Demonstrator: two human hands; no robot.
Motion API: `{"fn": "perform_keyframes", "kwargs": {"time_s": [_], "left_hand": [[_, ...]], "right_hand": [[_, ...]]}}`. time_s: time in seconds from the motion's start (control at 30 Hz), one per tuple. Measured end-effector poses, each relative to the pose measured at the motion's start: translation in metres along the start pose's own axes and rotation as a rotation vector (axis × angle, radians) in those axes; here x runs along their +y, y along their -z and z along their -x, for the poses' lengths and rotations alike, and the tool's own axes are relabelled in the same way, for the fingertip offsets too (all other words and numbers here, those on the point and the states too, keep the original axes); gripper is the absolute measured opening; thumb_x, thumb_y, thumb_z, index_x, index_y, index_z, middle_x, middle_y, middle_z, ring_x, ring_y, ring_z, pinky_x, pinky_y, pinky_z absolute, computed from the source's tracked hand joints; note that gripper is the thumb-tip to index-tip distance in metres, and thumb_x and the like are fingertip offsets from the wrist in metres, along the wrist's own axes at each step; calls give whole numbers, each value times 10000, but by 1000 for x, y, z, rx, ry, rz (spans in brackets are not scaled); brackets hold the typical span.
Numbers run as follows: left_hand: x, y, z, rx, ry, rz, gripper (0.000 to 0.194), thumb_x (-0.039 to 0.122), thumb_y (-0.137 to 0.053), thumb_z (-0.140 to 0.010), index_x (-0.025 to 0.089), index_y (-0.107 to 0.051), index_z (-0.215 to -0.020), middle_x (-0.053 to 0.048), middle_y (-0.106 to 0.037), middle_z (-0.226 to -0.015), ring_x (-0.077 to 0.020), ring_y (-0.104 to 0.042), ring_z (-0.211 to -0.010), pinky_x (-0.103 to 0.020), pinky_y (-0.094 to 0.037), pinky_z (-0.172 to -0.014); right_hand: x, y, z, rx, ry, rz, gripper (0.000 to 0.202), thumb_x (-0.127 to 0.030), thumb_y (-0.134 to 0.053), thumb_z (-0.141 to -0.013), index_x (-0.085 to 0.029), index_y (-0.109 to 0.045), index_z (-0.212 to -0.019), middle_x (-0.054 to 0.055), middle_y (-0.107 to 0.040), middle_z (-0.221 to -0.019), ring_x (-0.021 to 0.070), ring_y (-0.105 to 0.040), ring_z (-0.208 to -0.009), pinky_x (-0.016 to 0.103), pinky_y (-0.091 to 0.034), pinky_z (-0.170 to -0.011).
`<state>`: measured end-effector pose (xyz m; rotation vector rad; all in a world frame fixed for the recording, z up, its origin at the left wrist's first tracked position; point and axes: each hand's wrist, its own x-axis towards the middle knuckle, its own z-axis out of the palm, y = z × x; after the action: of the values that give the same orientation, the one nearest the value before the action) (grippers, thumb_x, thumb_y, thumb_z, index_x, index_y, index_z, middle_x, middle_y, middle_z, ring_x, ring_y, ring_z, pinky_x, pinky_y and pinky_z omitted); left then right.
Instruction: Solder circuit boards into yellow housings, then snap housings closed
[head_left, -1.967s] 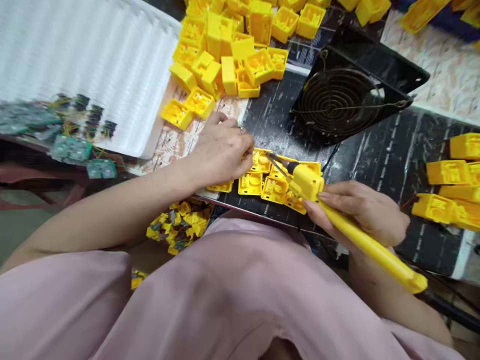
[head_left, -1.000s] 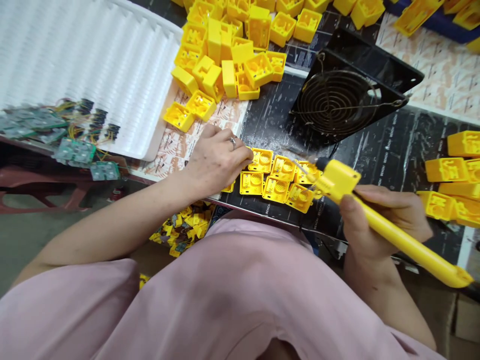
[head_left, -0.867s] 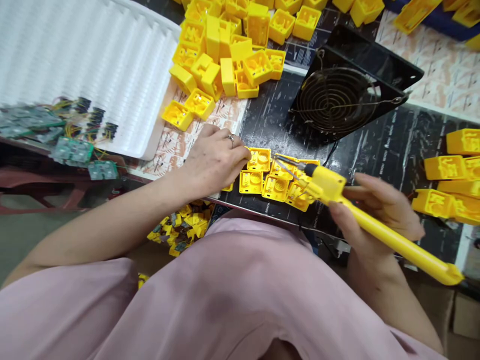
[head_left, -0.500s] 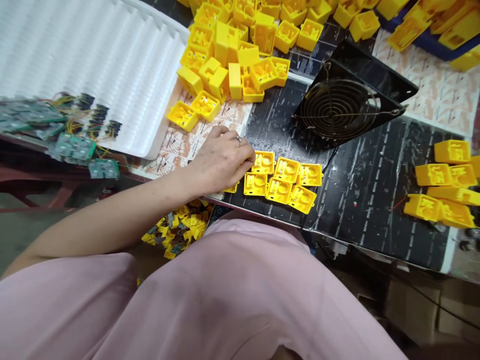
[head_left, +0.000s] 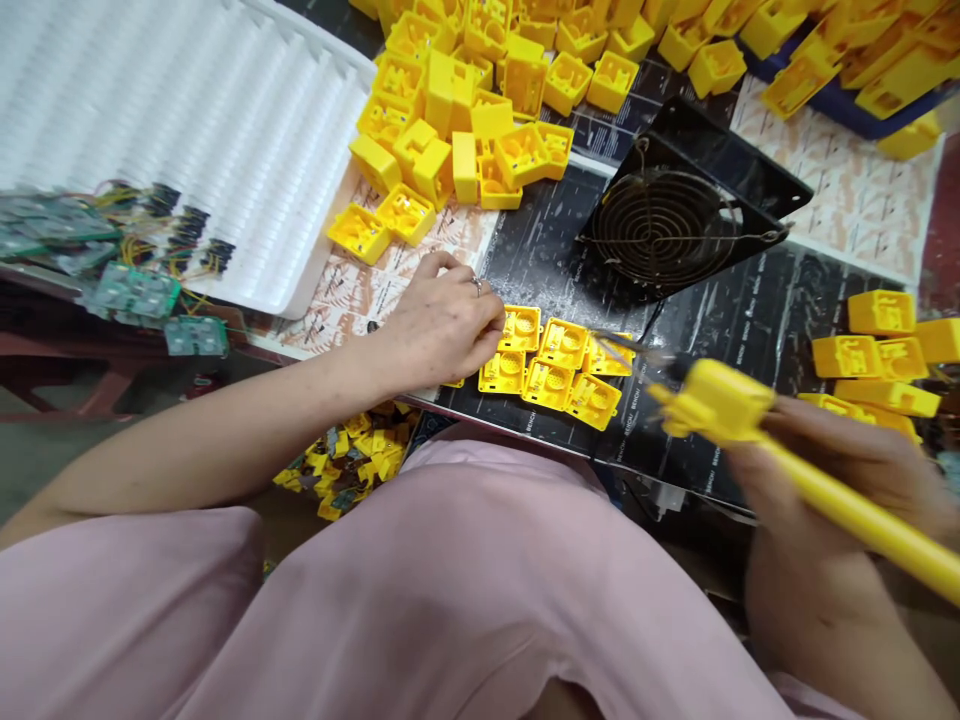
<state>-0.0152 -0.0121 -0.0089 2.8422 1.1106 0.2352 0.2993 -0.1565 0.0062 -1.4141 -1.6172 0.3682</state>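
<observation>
My left hand rests on the bench with its fingers curled together at the left end of a group of small open yellow plastic cases. Its fingertips are hidden against the nearest case, so what they grip cannot be made out. Small metal parts sit inside the cases, which lie in two rows with their open sides up. From the right, my right hand, blurred by motion, grips a yellow-handled soldering iron. The iron's thin tip points left, over the right end of the upper row.
Behind the cases stands a black fan with a wire grille. Yellow cases pile up at the back, and more sit at right. A white ribbed tray at left bears green circuit boards with wires.
My right hand has come into view from the right with the soldering iron, its tip now over the cases. My left hand stays at the same case. The view has shifted slightly.
</observation>
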Motion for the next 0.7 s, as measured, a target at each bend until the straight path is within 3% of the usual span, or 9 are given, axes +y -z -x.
{"fn": "perform_keyframes", "kwargs": {"time_s": [0.1,0.2,0.3,0.43,0.7], "left_hand": [[0,5,-2,-77,9,-2,275,263,-464,-902,210,-701,-772,-43,-693,-729,-238,-636,-832,-473,-432,-1000],[-2,9,-3,-130,9,-7,276,276,-457,-904,213,-702,-792,-33,-695,-736,-233,-632,-842,-457,-417,-1005],[-4,10,-4,-151,1,-5,263,284,-464,-893,215,-690,-779,-23,-690,-724,-227,-628,-838,-454,-408,-1021],[-5,10,-7,-169,9,9,247,294,-476,-879,212,-668,-747,-16,-677,-708,-221,-626,-822,-457,-413,-1014],[-5,9,-13,-188,2,20,207,266,-493,-846,210,-633,-704,-5,-652,-663,-206,-618,-766,-454,-433,-996]], "right_hand": [[-8,-25,-8,-83,272,-91,384,-79,-887,-703,-259,-732,-1004,11,-779,-770,195,-759,-646,253,-635,-545],[-11,-46,-29,-197,452,-70,291,-49,-824,-786,-221,-674,-968,19,-750,-708,181,-757,-639,227,-624,-533],[-10,-54,-40,-206,482,-55,236,-128,-824,-828,-244,-648,-936,-26,-739,-687,166,-750,-617,223,-611,-503],[-6,-54,-43,-231,523,-86,265,-185,-881,-783,-243,-658,-914,-47,-747,-702,154,-740,-595,217,-600,-490],[-17,-39,-60,-438,530,18,160,-283,-834,-867,-271,-688,-934,-42,-763,-785,133,-750,-680,236,-635,-634]]}}
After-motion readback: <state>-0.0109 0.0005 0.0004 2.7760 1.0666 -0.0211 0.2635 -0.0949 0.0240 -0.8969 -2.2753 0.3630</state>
